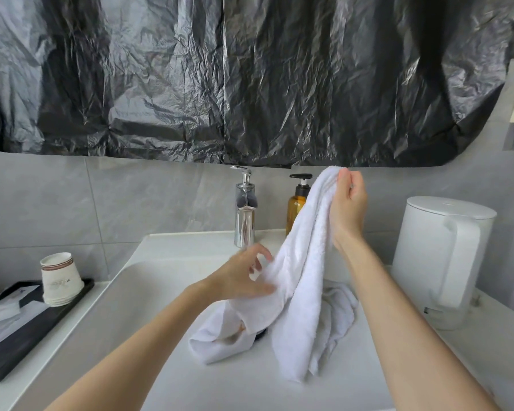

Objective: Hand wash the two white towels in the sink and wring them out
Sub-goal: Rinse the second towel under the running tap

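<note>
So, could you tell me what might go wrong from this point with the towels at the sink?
1. The right hand holds the lifted towel just in front of the amber pump bottle; a swing could knock the bottle over.
2. The towel in the sink shows a brownish stain, and the lifted towel hangs down beside it, so the stain may rub off onto it.
3. The white kettle stands close beside the sink; wringing could splash it.

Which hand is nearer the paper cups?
Left. The left hand pinches the towel over the sink, right of the paper cups; the right hand is farther right, raised.
</note>
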